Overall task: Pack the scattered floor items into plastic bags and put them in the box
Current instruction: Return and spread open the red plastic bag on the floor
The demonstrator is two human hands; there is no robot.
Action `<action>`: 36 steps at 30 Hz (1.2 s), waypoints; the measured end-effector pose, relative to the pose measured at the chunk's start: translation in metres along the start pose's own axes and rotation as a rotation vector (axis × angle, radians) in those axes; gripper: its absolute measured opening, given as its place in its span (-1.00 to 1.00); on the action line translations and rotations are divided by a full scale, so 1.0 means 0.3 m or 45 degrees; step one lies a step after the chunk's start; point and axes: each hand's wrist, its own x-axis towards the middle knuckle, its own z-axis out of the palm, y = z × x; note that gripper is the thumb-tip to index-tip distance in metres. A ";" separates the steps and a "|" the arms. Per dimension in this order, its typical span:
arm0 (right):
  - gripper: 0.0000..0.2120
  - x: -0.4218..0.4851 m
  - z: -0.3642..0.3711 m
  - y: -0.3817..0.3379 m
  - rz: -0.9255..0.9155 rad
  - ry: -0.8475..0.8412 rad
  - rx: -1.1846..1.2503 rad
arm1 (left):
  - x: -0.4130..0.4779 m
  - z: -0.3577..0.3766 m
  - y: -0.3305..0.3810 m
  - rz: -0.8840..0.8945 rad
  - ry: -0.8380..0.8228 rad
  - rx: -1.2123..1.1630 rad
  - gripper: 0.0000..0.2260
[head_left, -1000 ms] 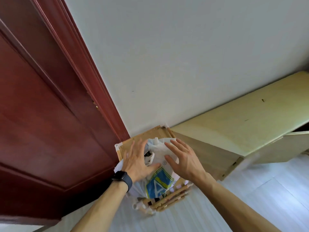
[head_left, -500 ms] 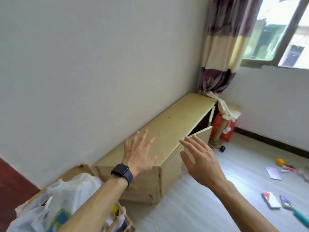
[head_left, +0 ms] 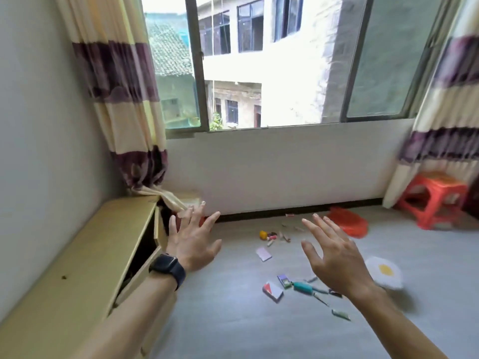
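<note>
Both my hands are raised in front of me with fingers spread, holding nothing. My left hand (head_left: 193, 240), with a dark watch on its wrist, hovers near the cabinet's open door. My right hand (head_left: 333, 255) hovers above the scattered items on the grey floor. Those items include a red-and-white packet (head_left: 272, 291), a teal tube (head_left: 302, 286), a purple card (head_left: 263, 254), a small yellow object (head_left: 263, 234) and a green packet (head_left: 341, 314). A red plastic bag (head_left: 348, 224) lies by the far wall. The box and its packed bag are out of view.
A low yellow wooden cabinet (head_left: 77, 268) runs along the left wall, its doors ajar. A red plastic stool (head_left: 432, 202) stands at the right under a curtain. A fried-egg shaped white cushion (head_left: 385, 272) lies on the floor. A window fills the far wall.
My view has swung right, away from the box with the white bag toward the window and floor items. Both hands left the bag and now hang free in the air.
</note>
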 end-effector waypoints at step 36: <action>-0.62 1.761 -0.053 1.939 0.464 0.273 -0.001 | 2.526 0.712 1.620 0.543 0.051 -0.280 -0.56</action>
